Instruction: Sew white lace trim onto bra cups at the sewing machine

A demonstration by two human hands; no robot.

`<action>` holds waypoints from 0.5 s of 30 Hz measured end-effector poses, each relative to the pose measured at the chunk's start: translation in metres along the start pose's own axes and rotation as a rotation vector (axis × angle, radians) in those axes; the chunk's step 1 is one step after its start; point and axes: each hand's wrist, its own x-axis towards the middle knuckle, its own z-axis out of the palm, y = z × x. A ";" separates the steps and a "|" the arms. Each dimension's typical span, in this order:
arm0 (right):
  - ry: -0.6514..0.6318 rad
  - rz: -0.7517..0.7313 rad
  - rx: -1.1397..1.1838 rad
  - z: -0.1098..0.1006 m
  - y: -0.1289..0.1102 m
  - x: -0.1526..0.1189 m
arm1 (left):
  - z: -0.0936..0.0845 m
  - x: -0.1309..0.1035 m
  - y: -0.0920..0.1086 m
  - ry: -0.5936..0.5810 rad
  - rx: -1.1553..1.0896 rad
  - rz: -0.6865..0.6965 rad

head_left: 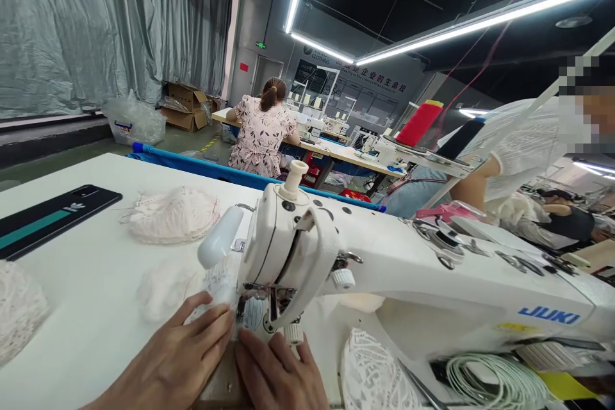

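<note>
- Two bare hands lie before the head of a white sewing machine (384, 237), set in a pale table (86, 333).
- Work: white lace (221, 277) lies at the left of the head, running toward the foot (241, 307); whatever part passes beneath is hidden.
- Left hand (187, 339): fingers close together, tips upon the lace. Whether they pinch it or only press it flat cannot be told.
- Right hand (282, 371): fingers bent, tips near the foot. Whether cloth is held between them cannot be told.
- Hazard, needle: with both sets of fingertips so near the foot, a slip or a sudden start of the machine could bring a finger under it.
- Hazard, seam: unequal pressure from the two hands would likely skew or pucker the lace; its open weave could also catch on the foot.
- Hazard, stray cloth: a pale piece (166, 288) lies just beyond the left hand and could be dragged in if the sleeveless forearm or fingers brush it. Loose threads on the lace cup (173, 214) behind could tangle likewise.
- Hazard, tool: a dark pointed tool (418, 381) lies beside a lace panel (375, 371), right of the right hand; a careless sweep could snag the openwork on its edge.
</note>
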 end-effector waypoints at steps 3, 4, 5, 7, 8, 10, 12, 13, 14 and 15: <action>-0.001 0.022 -0.014 0.003 0.001 -0.005 | 0.003 0.001 -0.009 -0.028 0.005 0.030; 0.001 0.036 -0.010 0.003 0.000 -0.005 | 0.003 0.002 -0.011 -0.035 0.002 0.040; 0.001 0.049 -0.001 0.002 0.000 -0.004 | 0.001 0.003 -0.013 -0.054 -0.002 0.045; 0.003 0.056 0.027 -0.003 0.002 0.001 | -0.006 0.006 -0.014 -0.094 -0.001 0.042; 0.003 0.047 0.046 -0.006 0.003 0.005 | -0.011 0.007 -0.014 -0.113 0.000 0.041; 0.011 0.009 0.093 -0.014 0.007 0.014 | -0.027 0.007 -0.016 -0.149 0.000 0.024; 0.039 -0.059 0.157 -0.021 0.011 0.021 | -0.047 0.002 -0.024 -0.174 -0.001 -0.025; 0.057 -0.095 0.192 -0.024 0.013 0.023 | -0.056 -0.002 -0.029 -0.178 0.002 -0.058; 0.074 -0.127 0.227 -0.025 0.014 0.024 | -0.065 -0.007 -0.035 -0.164 0.010 -0.097; 0.089 -0.152 0.260 -0.025 0.015 0.025 | -0.073 -0.012 -0.040 -0.156 0.025 -0.138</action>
